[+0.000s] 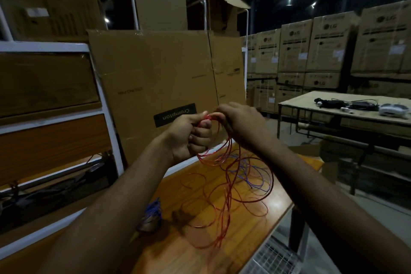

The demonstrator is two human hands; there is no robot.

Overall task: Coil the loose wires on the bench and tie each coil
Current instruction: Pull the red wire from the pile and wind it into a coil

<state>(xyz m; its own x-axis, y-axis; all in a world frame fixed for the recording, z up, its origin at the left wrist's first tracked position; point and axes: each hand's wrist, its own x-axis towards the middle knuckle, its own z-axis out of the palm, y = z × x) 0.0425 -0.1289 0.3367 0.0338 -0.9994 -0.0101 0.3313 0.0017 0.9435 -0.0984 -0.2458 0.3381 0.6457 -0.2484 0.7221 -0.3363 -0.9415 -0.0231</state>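
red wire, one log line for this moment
left hand grips red wire loops | right hand holds strand | blue wire loose on bench

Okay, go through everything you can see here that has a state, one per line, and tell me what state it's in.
Left hand: gripping gathered red loops.
Right hand: fingers curled on the same red wire.
Red wire: partly coiled, untied, loops hanging to the bench.
Blue loose wire: uncoiled, lying on the bench.
Blue bundle: already gathered; tie unclear.
Rear cardboard box: flaps open.
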